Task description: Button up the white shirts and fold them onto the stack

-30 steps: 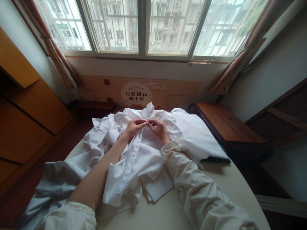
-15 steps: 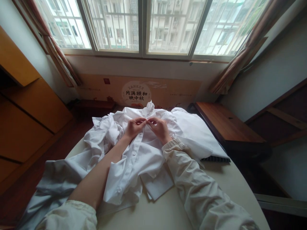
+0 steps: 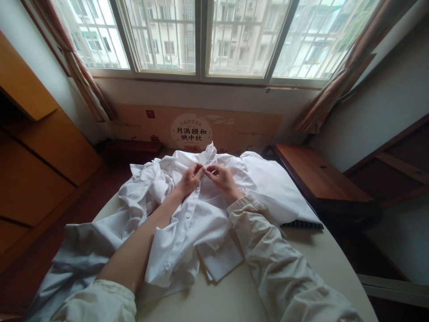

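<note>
From here, the left hand (image 3: 190,180) and right hand (image 3: 224,181) pinch the shirt (image 3: 188,223) below its collar (image 3: 209,154), on the table (image 3: 234,297); a light pinch, fingertips close and cloth slack between them, would suit such fine work best

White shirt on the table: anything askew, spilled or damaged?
No spill or tear shows. The white shirt is crumpled, pinched near its collar by the left hand and right hand. Mildly untidy: pale cloth droops past the table's left edge, perhaps prone to slipping.
</note>
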`<move>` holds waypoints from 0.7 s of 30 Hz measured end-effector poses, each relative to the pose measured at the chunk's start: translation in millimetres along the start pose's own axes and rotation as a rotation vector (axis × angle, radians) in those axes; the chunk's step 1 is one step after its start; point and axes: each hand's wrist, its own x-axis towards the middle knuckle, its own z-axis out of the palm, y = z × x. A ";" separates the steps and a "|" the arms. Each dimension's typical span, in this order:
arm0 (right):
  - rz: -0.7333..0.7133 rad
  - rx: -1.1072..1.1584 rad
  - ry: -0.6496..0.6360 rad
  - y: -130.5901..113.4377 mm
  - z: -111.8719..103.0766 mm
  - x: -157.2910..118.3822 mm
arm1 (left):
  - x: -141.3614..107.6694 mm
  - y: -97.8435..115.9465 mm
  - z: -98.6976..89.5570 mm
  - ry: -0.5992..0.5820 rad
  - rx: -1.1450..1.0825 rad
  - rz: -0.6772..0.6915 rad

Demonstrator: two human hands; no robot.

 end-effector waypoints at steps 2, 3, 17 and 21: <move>0.031 0.037 -0.022 2.9 0.2 0.8 | 0.1 0.1 -0.4 -0.012 -0.004 0.000; 0.046 0.058 -0.030 4.6 0.6 1.0 | 0.1 0.2 -0.5 -0.015 -0.004 0.002; 0.091 0.045 -0.079 3.2 -3.6 0.9 | -0.9 1.9 -0.3 -0.007 -0.013 0.013; 0.122 0.065 -0.096 7.6 -0.9 1.4 | -1.1 3.9 -0.2 -0.012 -0.025 0.017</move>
